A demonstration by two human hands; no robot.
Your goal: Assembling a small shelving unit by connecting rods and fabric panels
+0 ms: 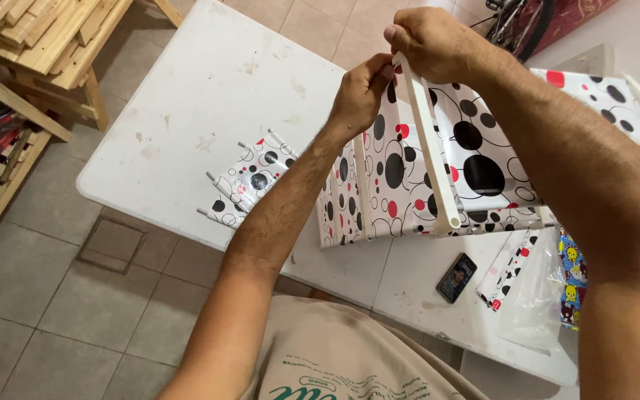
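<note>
Above the white worktop (209,96), the dotted fabric panel (401,178) is hanging beneath a white plastic tube (430,148) running away from the person's body, both hands meeting at its far end: right hand (431,41) fingers pinching the tip, left hand (361,92) fingers pinching fabric beside it.

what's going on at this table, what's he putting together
A person stands over a white table, both hands raised at the top end of a white plastic tube. The right hand grips the tube's end while the left hand pinches the spotted sheet, white with black and red dots, next to it. A bundle of short rods wrapped in the same spotted material lies on the table, and a phone rests near the front edge.
</note>
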